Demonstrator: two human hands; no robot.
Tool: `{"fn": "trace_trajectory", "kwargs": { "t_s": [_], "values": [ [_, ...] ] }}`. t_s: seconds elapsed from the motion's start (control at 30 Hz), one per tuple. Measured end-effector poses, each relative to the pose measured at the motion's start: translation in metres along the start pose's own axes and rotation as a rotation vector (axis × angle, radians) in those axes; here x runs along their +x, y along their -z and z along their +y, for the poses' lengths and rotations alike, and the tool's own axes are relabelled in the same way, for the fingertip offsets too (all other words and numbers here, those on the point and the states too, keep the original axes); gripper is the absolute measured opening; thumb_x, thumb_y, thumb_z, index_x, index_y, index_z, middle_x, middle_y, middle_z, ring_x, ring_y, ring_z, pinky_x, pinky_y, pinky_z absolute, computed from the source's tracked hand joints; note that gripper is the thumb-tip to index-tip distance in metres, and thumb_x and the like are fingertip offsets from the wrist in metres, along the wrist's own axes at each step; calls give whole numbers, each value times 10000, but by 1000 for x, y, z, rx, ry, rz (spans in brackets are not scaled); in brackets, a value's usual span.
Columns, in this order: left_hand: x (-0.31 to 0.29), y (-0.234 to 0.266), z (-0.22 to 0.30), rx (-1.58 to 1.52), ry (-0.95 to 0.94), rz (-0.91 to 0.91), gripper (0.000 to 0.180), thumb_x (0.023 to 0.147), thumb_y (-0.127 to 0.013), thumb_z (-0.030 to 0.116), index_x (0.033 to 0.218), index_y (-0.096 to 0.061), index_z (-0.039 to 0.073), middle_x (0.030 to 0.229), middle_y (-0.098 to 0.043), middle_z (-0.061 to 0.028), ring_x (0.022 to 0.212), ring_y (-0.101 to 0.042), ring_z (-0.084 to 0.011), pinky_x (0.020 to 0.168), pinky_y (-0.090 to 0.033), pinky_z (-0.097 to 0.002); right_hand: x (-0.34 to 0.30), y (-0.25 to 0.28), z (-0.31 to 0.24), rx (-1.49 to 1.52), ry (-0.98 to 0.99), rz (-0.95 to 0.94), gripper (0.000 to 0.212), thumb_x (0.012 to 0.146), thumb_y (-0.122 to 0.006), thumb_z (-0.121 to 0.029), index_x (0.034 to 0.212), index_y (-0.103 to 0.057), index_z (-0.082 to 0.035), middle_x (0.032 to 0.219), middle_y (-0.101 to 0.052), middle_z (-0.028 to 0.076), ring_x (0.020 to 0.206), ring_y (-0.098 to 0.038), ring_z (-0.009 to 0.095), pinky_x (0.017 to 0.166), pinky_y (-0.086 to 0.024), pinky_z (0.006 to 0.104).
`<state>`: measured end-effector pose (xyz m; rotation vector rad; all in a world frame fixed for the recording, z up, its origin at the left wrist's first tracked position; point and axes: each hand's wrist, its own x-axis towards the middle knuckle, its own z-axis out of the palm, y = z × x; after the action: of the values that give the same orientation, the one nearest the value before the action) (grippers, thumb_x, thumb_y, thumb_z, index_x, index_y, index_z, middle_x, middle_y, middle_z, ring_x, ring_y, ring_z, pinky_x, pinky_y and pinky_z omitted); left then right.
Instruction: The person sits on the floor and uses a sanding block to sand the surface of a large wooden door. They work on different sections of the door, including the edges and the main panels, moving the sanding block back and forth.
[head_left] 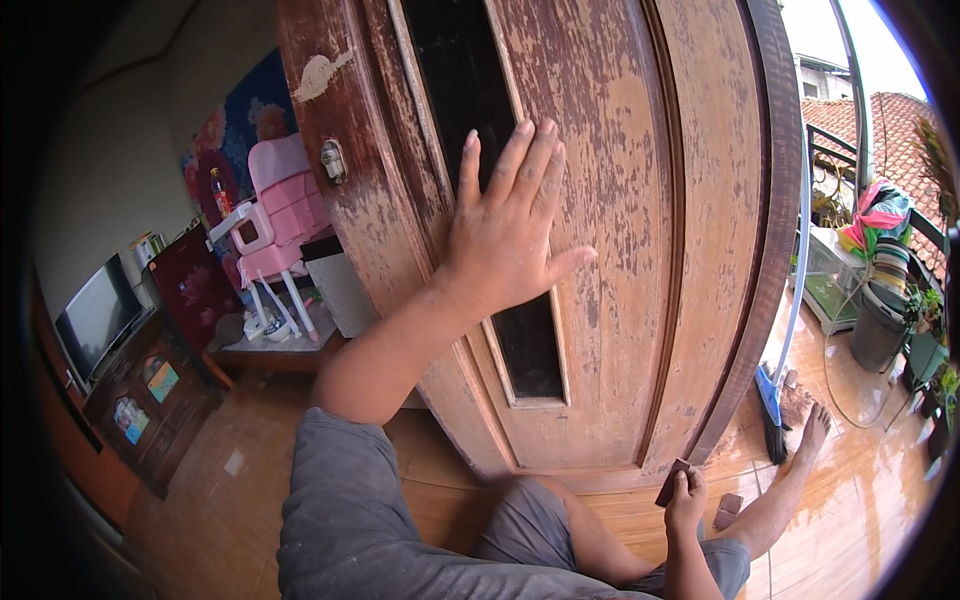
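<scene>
A wooden door with patchy, worn brown finish stands right in front of me. My left hand lies against it with fingers spread, partly over a narrow dark glass pane. Low by the door's bottom right corner, my right hand pinches a dark brown piece of sandpaper between thumb and fingers. Similar brown pieces of sandpaper lie on the tiled floor beside my leg. A metal lock sits on the door's left side, away from both hands.
At the left are a television on a dark wooden cabinet and a pink high chair. To the right, a blue broom leans by the door edge. Beyond it are a glass tank, a dark bucket and potted plants.
</scene>
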<state>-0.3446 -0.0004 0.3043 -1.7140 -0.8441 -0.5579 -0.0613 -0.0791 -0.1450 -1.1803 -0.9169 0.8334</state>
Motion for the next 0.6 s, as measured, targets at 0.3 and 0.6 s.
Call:
{"fn": "trace_trajectory", "kwargs": {
  "t_s": [0.3,0.6],
  "values": [
    [-83,13,-10,-360,-50,76,793,920,-650,606,1436,-566,10,1561,-473,-204,1518,-326,-375,1248,-77,-587,-17,-22,-13,87,-10,-7,298,1031,-510,-19,1327,-526,11,998,-633,38,835,-587,101,727,-478,274],
    [-151,-32,-98,-646,952,668,739,973,-710,272,1525,-335,-42,1512,-442,-242,1440,-386,-365,1210,-259,-480,1,-79,-102,111,186,-193,309,931,-658,5,1236,-605,8,1139,-629,88,1080,-612,182,972,-474,321]
  ]
}}
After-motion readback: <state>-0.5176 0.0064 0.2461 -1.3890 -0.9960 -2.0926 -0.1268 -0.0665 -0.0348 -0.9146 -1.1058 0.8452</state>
